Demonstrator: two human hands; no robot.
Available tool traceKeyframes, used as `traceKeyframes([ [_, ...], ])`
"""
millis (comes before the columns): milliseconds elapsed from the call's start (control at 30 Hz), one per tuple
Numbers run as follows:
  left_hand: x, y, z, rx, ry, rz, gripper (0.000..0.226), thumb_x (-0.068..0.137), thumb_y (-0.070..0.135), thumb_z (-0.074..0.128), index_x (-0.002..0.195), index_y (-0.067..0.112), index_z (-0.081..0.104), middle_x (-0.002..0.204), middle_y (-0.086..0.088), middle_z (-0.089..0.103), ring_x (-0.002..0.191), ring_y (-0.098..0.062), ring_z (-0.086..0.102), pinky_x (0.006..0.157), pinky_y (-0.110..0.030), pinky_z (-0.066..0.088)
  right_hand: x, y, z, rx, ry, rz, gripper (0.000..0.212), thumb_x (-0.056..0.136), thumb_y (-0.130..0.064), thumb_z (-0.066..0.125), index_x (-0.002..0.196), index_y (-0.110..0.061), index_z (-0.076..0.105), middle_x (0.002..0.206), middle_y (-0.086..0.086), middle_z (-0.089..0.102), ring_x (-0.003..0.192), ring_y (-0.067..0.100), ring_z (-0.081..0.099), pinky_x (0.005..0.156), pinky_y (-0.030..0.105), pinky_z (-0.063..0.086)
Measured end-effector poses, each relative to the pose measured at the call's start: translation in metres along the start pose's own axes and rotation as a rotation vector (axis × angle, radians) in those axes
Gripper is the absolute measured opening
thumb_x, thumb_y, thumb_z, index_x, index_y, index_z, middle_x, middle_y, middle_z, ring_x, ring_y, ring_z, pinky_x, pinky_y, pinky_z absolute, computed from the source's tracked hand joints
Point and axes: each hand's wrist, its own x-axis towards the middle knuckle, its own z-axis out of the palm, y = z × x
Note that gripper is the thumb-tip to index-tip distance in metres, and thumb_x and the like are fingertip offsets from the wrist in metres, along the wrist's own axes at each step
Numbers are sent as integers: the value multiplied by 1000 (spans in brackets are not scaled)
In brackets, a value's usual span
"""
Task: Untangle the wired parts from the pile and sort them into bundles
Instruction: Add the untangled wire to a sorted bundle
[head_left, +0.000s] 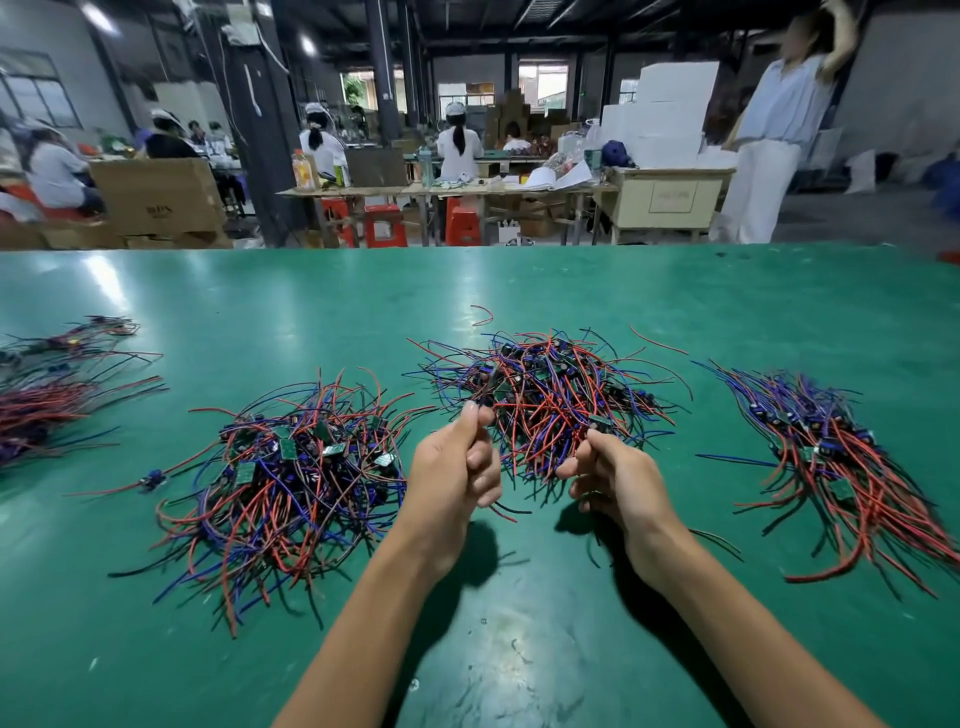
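Two tangled piles of red, blue and black wired parts with small green boards lie on the green table (519, 649): a middle pile (550, 395) and a left pile (291, 478). My left hand (454, 473) is raised at the middle pile's near left edge, thumb and forefinger pinching a dark wired part (487, 397) that still trails into the pile. At the pile's near right edge is my right hand (610, 480), fingers curled, thumb against the wires. Whether it grips any wire is hidden.
A combed bundle (841, 467) lies at the right and more bundles (47, 395) at the far left edge. A single part (151, 479) lies loose left of the left pile. Beyond the table's far edge are workbenches, stools, boxes and several people.
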Motion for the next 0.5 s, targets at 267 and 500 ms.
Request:
traceKeyframes([
  [267,2,33,-60,1083,832,755,20,100,15,59,102,1,73,96,-17,65,91,-30,54,82,-35,41,-5,-3,-4,-124,-86,-318,37,106,-21,43,72,-19,56,76,7,70,64,16,53,58,31,37],
  [500,-1,23,-40,1298,693,625,23,94,20,65,116,17,69,125,-11,56,112,-29,42,91,-40,34,-7,-5,-13,-684,-149,-813,28,101,-26,44,79,-24,62,94,-8,63,96,15,63,86,42,49],
])
